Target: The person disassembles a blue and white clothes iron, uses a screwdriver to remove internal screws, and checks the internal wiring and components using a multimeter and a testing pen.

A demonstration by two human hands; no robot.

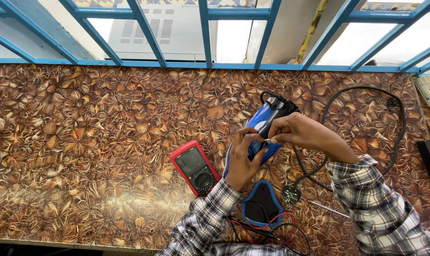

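Red and black leads [267,227] trail near the sleeves; left hand [243,159] steadies the blue iron [265,125], right hand [298,132] fingers pinching a small part [267,141] that could slip and drop.

Two bare hands are in view, the left hand [241,159] and the right hand [300,132], each coming out of one of two plaid sleeves [383,213]. One blue clothes iron [262,125] stands on the one patterned brown worktop [82,142]. There is one red multimeter [196,167], with two test leads [253,232], one red and one black. One blue-edged black cover plate [262,203] lies flat. One black power cord [366,90] ends in one black plug [291,193]. One thin metal screwdriver shaft [329,209] lies near it
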